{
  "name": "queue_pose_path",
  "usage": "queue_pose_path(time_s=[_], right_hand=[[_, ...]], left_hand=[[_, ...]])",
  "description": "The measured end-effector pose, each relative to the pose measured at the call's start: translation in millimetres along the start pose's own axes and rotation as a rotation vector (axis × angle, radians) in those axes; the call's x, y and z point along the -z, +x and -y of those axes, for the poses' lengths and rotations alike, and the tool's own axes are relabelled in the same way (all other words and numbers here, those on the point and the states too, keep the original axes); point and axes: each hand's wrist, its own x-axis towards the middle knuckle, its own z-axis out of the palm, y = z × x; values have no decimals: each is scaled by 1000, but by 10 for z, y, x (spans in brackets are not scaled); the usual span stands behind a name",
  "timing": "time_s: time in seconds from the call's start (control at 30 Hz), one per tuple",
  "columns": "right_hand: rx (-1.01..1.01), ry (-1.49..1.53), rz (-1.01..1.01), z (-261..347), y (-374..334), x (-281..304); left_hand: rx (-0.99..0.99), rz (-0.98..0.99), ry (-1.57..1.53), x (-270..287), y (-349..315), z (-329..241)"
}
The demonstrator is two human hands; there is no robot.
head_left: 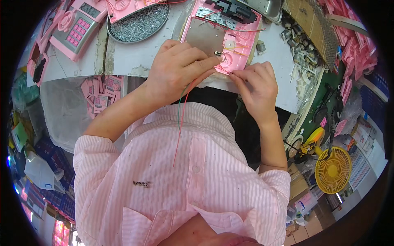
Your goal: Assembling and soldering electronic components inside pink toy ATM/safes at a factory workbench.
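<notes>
An opened pink plastic housing point(241, 48) lies on the worktable in front of me. It carries a greyish flat plate point(205, 36), a black mechanism point(234, 12) and thin red and yellow wires. My left hand point(178, 70) rests over its near left part, fingers closed around thin wires. From that hand a green wire point(179, 107) and a longer red wire point(177, 141) hang down before my shirt. At the housing's near right edge, my right hand point(258, 87) pinches with thumb and forefinger; whatever lies between those fingertips is too small to make out.
A round metal tray of screws point(139, 26) stands at the far left, beside a pink and grey keypad device point(78, 30). Small metal parts point(296, 43) are heaped to the right, near pink plastic pieces point(349, 53). Below left, a clear bag point(65, 110) holds pink parts.
</notes>
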Motion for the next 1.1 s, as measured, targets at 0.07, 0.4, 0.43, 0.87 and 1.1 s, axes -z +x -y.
queue_pose_path(time_s=[0.07,0.4,0.43,0.87,1.1], right_hand=[[33,-34,24,9,21,7],[121,-59,86,128,139,23],[146,-93,102,157,154,1],[133,-201,-2,432,239,-359],[29,-153,-110,597,263,-664]], left_hand=[[-7,-12,27,-1,19,23],[-57,26,-74,-102,21,67],[-63,21,-78,-94,25,69],[328,80,25,287,-354,192],[304,422,26,250,-644,-135]])
